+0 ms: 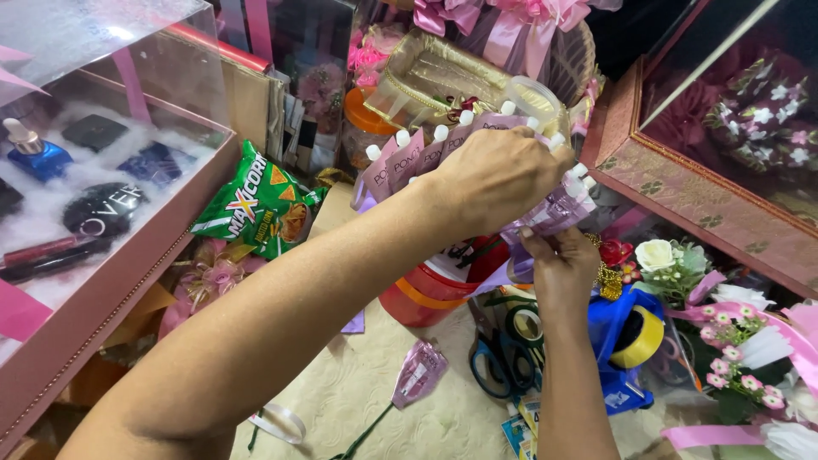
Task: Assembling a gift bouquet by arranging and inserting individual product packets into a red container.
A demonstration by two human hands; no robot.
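**Arranging a fan of pink sachets**

Gripping from above, the left hand (498, 175) is closed over a fan of pink sachets (426, 153) with white caps, held over a red bucket (426, 294). The right hand (558, 273) is pinched on the fan's lower purple edge. A cream textured mat (358, 383) is seen below, strewn with scissors (503, 362), a blue tape dispenser (626, 341) and a green snack bag (256, 204). Pink gift boxes (111, 281) and artificial flowers (724, 358) are crowded around.

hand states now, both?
Left hand: closed over the fan of pink sachets.
Right hand: fingers pinching the sachets' lower edge.
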